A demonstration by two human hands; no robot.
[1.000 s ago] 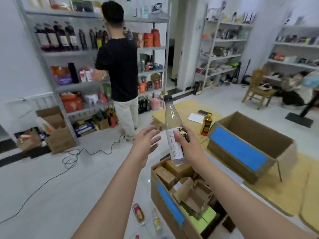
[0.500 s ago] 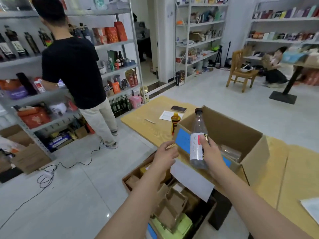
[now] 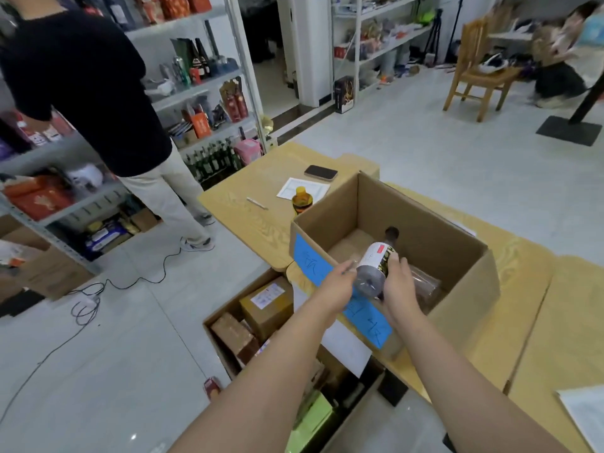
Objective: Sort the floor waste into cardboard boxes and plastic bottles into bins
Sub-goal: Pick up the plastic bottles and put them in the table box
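the bottle (image 3: 376, 264) has gone from standing upright in front of the box to tipped over, its dark cap now pointing away and down into the open cardboard box (image 3: 425, 243), its clear base facing back toward the person. it hangs over the box's mouth, just inside the near wall, not yet resting on anything.

the right hand (image 3: 397, 286) grips it from the right side, fingers curled round the white label and thumb underneath. the left hand (image 3: 333, 287) sits just left of the bottle's base with its fingers loosely stretched toward it; the frame is too blurred to say whether the tips touch the plastic.

the box stands on a pale wood counter (image 3: 248, 217) in the middle of the frame, and a blue label (image 3: 313, 264) with handwriting runs along its near wall. inside, at the right, another clear bottle (image 3: 425, 284) lies on its side.

below the counter's edge, toward the lower middle, a second box (image 3: 228, 307) on the floor holds small cartons and folded cardboard.

behind the open box a yellow-capped bottle (image 3: 302, 202) stands on the counter, with a sheet of paper (image 3: 304, 188) and a dark phone (image 3: 321, 172) beyond it.

at the upper left a person in a black shirt (image 3: 81, 76) faces stocked shelves, and a wooden chair (image 3: 478, 67) sits at the upper right.
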